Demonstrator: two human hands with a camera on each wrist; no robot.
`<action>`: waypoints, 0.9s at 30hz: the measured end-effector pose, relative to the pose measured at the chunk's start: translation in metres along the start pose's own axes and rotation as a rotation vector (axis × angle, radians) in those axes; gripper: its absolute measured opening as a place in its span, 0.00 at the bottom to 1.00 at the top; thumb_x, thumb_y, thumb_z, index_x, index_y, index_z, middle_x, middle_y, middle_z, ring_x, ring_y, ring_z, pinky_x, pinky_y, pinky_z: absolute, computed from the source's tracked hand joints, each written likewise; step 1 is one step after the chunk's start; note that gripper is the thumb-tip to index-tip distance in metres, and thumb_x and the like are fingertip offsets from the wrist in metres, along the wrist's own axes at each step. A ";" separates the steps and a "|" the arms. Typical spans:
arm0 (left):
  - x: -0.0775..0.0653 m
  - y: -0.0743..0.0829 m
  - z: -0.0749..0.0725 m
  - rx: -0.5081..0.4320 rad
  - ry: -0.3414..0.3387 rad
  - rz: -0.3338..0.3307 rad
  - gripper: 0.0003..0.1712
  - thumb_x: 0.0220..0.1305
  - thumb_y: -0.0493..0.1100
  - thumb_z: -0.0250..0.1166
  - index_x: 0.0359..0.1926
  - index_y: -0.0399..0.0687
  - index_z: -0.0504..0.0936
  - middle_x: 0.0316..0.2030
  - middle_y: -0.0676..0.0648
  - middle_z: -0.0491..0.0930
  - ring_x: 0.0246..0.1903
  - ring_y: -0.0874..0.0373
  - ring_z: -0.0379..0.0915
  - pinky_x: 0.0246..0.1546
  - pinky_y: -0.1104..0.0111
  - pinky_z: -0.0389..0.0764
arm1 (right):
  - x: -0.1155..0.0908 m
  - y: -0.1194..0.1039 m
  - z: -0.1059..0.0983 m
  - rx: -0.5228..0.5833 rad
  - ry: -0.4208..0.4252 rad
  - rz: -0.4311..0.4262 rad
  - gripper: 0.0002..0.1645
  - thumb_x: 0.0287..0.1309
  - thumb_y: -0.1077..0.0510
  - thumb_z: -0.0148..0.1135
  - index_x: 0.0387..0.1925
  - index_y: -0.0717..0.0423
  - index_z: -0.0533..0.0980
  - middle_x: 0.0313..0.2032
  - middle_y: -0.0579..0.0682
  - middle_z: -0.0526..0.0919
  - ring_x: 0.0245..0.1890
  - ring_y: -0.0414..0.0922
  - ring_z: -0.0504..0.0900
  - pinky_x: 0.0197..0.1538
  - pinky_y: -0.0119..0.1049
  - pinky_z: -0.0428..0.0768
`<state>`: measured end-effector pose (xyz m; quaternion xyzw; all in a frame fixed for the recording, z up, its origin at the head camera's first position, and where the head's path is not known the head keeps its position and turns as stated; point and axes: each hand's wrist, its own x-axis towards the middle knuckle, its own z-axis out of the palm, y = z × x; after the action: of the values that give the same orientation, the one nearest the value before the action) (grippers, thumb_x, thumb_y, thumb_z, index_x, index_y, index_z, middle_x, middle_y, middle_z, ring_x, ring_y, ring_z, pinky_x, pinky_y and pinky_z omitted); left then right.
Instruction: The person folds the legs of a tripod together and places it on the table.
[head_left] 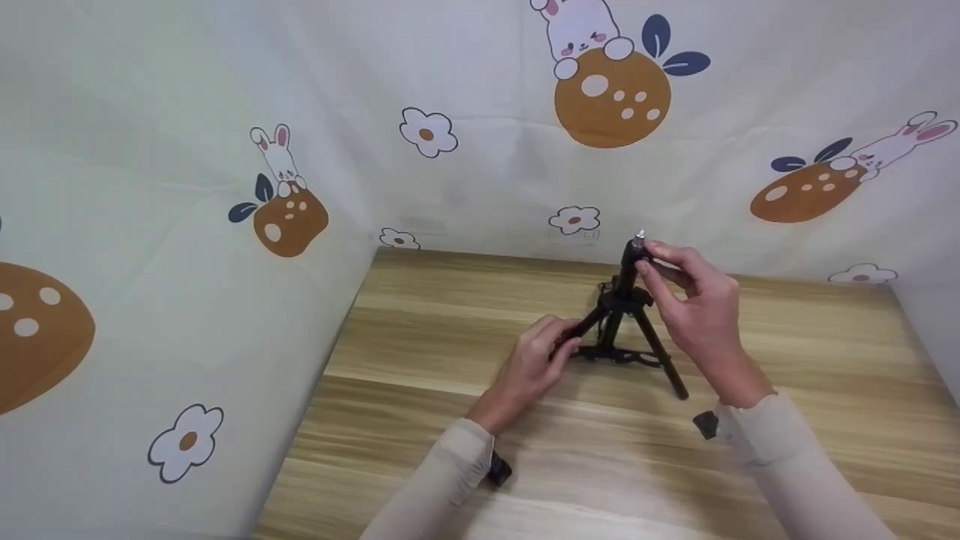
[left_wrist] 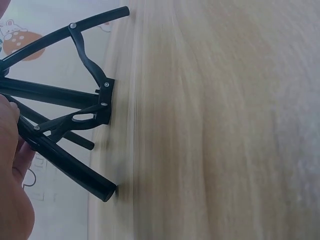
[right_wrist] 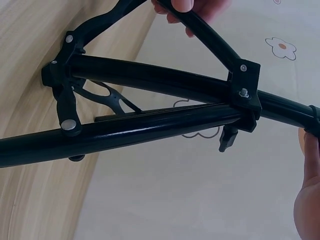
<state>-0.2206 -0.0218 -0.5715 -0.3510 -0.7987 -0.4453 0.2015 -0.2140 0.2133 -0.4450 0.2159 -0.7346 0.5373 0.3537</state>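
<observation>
No readable text found; faint marks (head_left: 424,223) low on the cloth (head_left: 491,176), left of the tripod (head_left: 624,301), are illegible.

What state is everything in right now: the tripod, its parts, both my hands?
Tripod: roughly upright.
Legs: spread.
Column: extended above the legs' joint.
Metal tip: bare, nothing mounted.
Knob: tight or loose can't be told.
Left hand: gripping one leg.
Right hand: pinching near the column's top.

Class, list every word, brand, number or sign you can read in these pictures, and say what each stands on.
Readable text: none.
Faint marks low on the patterned wall cloth, near its printed flowers: too blurred to read.
Black tripod: no lettering visible.
</observation>
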 end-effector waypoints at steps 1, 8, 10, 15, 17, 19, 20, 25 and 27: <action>0.000 0.000 0.000 -0.003 0.000 -0.005 0.13 0.76 0.37 0.68 0.58 0.39 0.86 0.42 0.47 0.86 0.40 0.61 0.85 0.43 0.77 0.90 | 0.000 0.000 0.000 -0.002 -0.001 0.001 0.14 0.60 0.78 0.72 0.48 0.72 0.85 0.52 0.62 0.92 0.56 0.36 0.91 0.56 0.32 0.90; -0.002 0.000 0.003 -0.017 0.003 -0.038 0.13 0.78 0.38 0.66 0.58 0.39 0.85 0.44 0.47 0.86 0.42 0.63 0.85 0.45 0.80 0.88 | -0.001 0.000 0.000 -0.027 -0.008 0.017 0.13 0.62 0.76 0.73 0.48 0.71 0.85 0.52 0.60 0.92 0.56 0.33 0.90 0.56 0.31 0.90; -0.003 0.000 0.004 -0.021 0.009 -0.036 0.13 0.79 0.38 0.66 0.58 0.39 0.85 0.44 0.47 0.86 0.42 0.63 0.85 0.45 0.80 0.88 | -0.001 0.000 0.000 -0.030 -0.007 0.015 0.12 0.62 0.75 0.73 0.48 0.71 0.85 0.52 0.59 0.92 0.56 0.33 0.90 0.56 0.31 0.90; -0.003 0.000 0.005 -0.035 0.030 -0.035 0.13 0.78 0.38 0.67 0.58 0.39 0.85 0.43 0.47 0.86 0.41 0.62 0.85 0.44 0.80 0.88 | -0.001 0.000 0.001 -0.027 -0.004 0.006 0.12 0.63 0.74 0.73 0.48 0.72 0.85 0.52 0.59 0.92 0.56 0.34 0.90 0.56 0.32 0.91; -0.003 0.001 0.005 -0.038 0.038 -0.039 0.13 0.78 0.38 0.67 0.58 0.40 0.85 0.42 0.47 0.86 0.41 0.62 0.85 0.43 0.79 0.88 | -0.002 0.000 0.001 -0.028 -0.003 0.005 0.12 0.63 0.74 0.73 0.48 0.72 0.84 0.52 0.59 0.92 0.56 0.34 0.90 0.55 0.33 0.91; -0.002 0.001 0.005 -0.045 0.045 -0.042 0.13 0.77 0.38 0.67 0.58 0.40 0.86 0.43 0.47 0.86 0.41 0.62 0.86 0.43 0.79 0.89 | -0.002 0.001 0.001 -0.033 -0.001 0.003 0.13 0.63 0.74 0.73 0.49 0.71 0.85 0.52 0.59 0.92 0.55 0.34 0.90 0.55 0.32 0.91; -0.002 0.002 0.006 -0.047 0.047 -0.044 0.13 0.77 0.38 0.68 0.58 0.40 0.86 0.43 0.46 0.86 0.41 0.62 0.86 0.43 0.79 0.89 | -0.002 0.001 0.001 -0.036 -0.001 0.003 0.13 0.63 0.74 0.73 0.49 0.72 0.84 0.52 0.59 0.92 0.55 0.33 0.90 0.55 0.32 0.91; -0.002 0.001 0.008 -0.067 0.055 -0.051 0.14 0.77 0.37 0.68 0.59 0.40 0.85 0.44 0.45 0.87 0.41 0.60 0.86 0.44 0.78 0.89 | -0.003 0.001 0.001 -0.028 0.001 0.005 0.14 0.61 0.76 0.73 0.49 0.71 0.85 0.51 0.62 0.92 0.53 0.33 0.91 0.54 0.30 0.91; -0.002 0.001 0.008 -0.072 0.054 -0.054 0.14 0.76 0.36 0.68 0.60 0.40 0.85 0.44 0.45 0.87 0.41 0.60 0.86 0.44 0.79 0.89 | -0.003 0.001 0.000 -0.023 0.003 0.008 0.14 0.61 0.77 0.73 0.49 0.70 0.85 0.51 0.62 0.92 0.53 0.34 0.91 0.54 0.30 0.91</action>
<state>-0.2183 -0.0151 -0.5767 -0.3244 -0.7855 -0.4883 0.1981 -0.2129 0.2132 -0.4478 0.2081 -0.7410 0.5304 0.3554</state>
